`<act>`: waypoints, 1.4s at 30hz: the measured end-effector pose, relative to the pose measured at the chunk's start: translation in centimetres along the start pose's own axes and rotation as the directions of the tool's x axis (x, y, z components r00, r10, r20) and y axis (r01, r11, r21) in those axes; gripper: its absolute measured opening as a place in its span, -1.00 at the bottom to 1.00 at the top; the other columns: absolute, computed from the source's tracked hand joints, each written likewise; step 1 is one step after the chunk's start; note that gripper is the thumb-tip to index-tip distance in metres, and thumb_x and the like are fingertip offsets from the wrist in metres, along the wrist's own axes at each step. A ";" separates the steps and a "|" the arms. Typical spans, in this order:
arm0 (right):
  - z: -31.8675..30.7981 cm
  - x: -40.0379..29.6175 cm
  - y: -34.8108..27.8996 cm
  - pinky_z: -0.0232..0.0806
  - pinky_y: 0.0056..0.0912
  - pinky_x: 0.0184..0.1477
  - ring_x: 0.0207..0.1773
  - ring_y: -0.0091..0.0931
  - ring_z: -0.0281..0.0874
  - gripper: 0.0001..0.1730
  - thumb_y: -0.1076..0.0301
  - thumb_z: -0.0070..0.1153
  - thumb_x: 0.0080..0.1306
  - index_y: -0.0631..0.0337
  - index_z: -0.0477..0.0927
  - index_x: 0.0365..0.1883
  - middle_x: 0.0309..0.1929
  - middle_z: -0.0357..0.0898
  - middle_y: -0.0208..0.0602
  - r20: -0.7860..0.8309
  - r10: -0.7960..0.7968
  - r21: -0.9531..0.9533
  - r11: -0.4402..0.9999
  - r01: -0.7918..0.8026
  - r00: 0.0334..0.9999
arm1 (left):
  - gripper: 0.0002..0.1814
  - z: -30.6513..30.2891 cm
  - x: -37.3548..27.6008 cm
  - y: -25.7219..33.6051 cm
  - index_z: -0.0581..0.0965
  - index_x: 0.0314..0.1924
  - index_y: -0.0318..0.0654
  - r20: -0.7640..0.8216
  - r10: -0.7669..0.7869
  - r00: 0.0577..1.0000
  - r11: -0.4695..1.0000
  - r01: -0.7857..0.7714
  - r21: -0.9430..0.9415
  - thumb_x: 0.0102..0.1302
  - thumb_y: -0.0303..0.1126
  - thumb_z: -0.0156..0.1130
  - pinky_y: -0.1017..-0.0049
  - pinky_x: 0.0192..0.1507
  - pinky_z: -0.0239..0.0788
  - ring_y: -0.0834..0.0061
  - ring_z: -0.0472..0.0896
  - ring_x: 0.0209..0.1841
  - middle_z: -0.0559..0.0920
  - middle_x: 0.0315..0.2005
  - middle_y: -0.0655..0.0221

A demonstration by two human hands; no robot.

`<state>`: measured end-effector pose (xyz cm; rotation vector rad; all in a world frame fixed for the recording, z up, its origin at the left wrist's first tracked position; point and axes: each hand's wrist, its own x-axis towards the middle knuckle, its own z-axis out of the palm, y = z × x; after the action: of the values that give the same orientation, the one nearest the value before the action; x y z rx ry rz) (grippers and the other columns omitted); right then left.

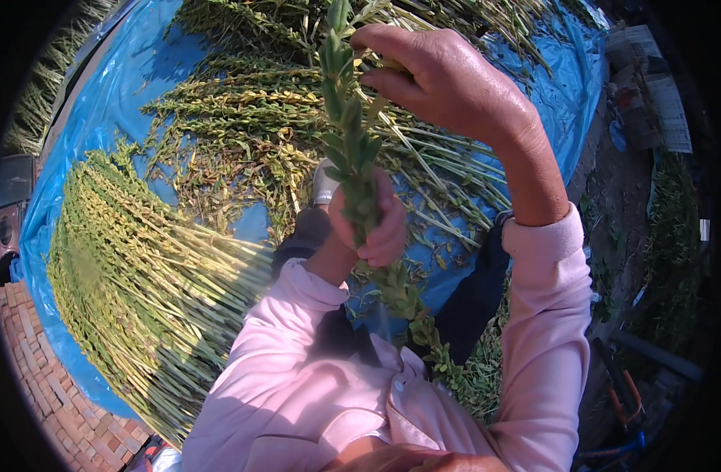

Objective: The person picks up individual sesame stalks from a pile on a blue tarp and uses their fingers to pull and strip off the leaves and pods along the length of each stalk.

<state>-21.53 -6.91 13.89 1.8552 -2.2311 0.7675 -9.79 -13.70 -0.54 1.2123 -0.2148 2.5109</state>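
Note:
My left hand [372, 221] is closed around a green, pod-bearing stalk [351, 133], which looks like sesame. The stalk runs from the top of the view, through my fist, down towards my lap. Beside its upper part is my right hand [449, 82], with thumb and forefinger apart at the stalk's right side. Something yellow-green shows in the gap between them; whether it is held is unclear, and the other fingers are hidden. To my left lies a large bundle of cut stalks [160, 265], their bare ends towards me. More stalks [266, 97] lie beyond my hands.
Blue plastic sheeting [124, 94] spreads under the plants, with loose leaves [231, 183] strewn over it. A shoe [325, 183] shows behind my left hand. Brick paving [60, 377] lies at lower left. Bare soil [590, 177] and a cardboard piece [635, 88] are on the right.

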 end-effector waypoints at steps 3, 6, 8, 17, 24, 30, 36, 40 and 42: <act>0.2 1.1 0.1 0.25 -0.31 -0.50 -0.50 -0.19 0.39 -0.66 0.41 0.03 0.04 0.23 0.35 -0.18 -0.46 0.44 -0.10 -0.056 -0.170 -0.104 0.981 0.164 0.984 | -0.45 0.0 -0.1 0.0 0.16 -0.06 -0.40 0.032 -0.008 0.999 1.000 0.008 0.012 -0.12 -0.66 0.11 0.45 -0.62 0.23 0.43 0.41 -0.64 0.36 -0.54 0.16; -0.6 2.3 0.5 0.16 -0.40 -0.53 -0.59 -0.36 0.29 -0.89 0.42 -0.08 0.10 0.27 0.31 -0.47 -0.63 0.31 -0.24 -0.244 -0.214 -0.092 0.976 0.197 0.946 | -0.45 -0.2 0.0 0.2 0.16 -0.06 -0.40 0.069 -0.022 0.997 1.000 0.022 0.003 -0.11 -0.66 0.10 0.45 -0.62 0.23 0.43 0.42 -0.64 0.36 -0.54 0.16; -2.1 3.2 0.7 0.10 -0.33 -0.52 -0.58 -0.23 0.23 -0.87 0.46 -0.11 0.08 0.31 0.29 -0.59 -0.68 0.24 -0.13 -0.359 -0.132 -0.002 0.990 0.140 0.924 | -0.45 -0.3 0.1 0.4 0.16 -0.05 -0.41 0.099 -0.031 0.995 0.999 0.029 0.021 -0.11 -0.66 0.10 0.45 -0.62 0.24 0.43 0.42 -0.63 0.36 -0.54 0.16; -4.5 2.9 -0.8 0.18 -0.42 -0.48 -0.55 -0.42 0.36 -0.79 0.35 -0.07 0.07 0.32 0.38 -0.39 -0.60 0.39 -0.19 -0.007 0.401 0.178 0.902 -0.393 0.916 | -0.45 -0.2 -0.1 0.4 0.15 -0.05 -0.42 0.085 -0.009 0.996 1.000 0.008 0.013 -0.11 -0.67 0.10 0.44 -0.60 0.25 0.41 0.43 -0.61 0.37 -0.53 0.16; -1.8 3.1 -0.2 0.22 -0.28 -0.43 -0.45 -0.22 0.39 -0.74 0.42 -0.08 0.04 0.30 0.33 -0.27 -0.56 0.40 -0.06 -0.032 0.100 0.008 0.995 -0.100 0.994 | -0.44 -0.1 0.1 0.3 0.15 -0.05 -0.41 0.088 -0.016 0.996 1.000 0.016 0.007 -0.11 -0.67 0.09 0.44 -0.60 0.24 0.41 0.43 -0.61 0.37 -0.52 0.15; -1.4 4.3 -0.4 0.16 -0.31 -0.58 -0.64 -0.28 0.32 -0.85 0.40 -0.11 0.08 0.28 0.31 -0.61 -0.73 0.30 -0.18 -0.198 -0.131 0.019 0.990 0.138 0.971 | -0.48 0.0 -0.1 0.4 0.15 -0.06 -0.40 0.103 -0.024 0.994 1.000 0.024 0.002 -0.07 -0.65 0.08 0.45 -0.60 0.25 0.43 0.43 -0.60 0.38 -0.49 0.15; -3.5 5.5 2.1 0.16 -0.64 -0.67 -0.69 -0.67 0.20 -0.74 0.20 -0.12 0.16 0.22 0.43 -0.53 -0.73 0.23 -0.55 -0.127 0.397 0.571 0.779 -0.260 0.909 | -0.70 0.9 -0.3 0.2 0.18 -0.12 -0.40 0.056 0.025 0.998 1.000 -0.025 0.008 0.16 -0.43 -0.11 0.48 -0.66 0.22 0.46 0.40 -0.64 0.37 -0.54 0.16; -1.9 4.3 3.3 0.16 -0.63 -0.65 -0.61 -0.69 0.23 -0.75 0.23 -0.18 0.19 0.17 0.39 -0.57 -0.69 0.27 -0.52 0.107 0.453 0.589 0.689 -0.423 0.885 | -0.66 1.7 -0.6 -0.1 0.19 -0.12 -0.38 0.002 0.022 1.000 0.999 -0.022 -0.030 0.26 -0.24 -0.29 0.51 -0.70 0.18 0.49 0.30 -0.75 0.33 -0.63 0.20; -1.2 4.0 3.1 0.14 -0.64 -0.64 -0.61 -0.70 0.22 -0.77 0.24 -0.20 0.20 0.17 0.38 -0.55 -0.63 0.32 -0.49 0.178 0.477 0.569 0.663 -0.485 0.861 | -0.65 1.7 -0.8 -0.1 0.19 -0.12 -0.38 0.017 0.023 1.000 1.000 -0.022 -0.010 0.26 -0.22 -0.31 0.51 -0.70 0.18 0.50 0.30 -0.75 0.33 -0.65 0.21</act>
<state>-25.66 -9.54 15.66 1.4145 -2.7512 1.7389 -8.06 -14.30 -0.05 1.2351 -0.2466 2.5161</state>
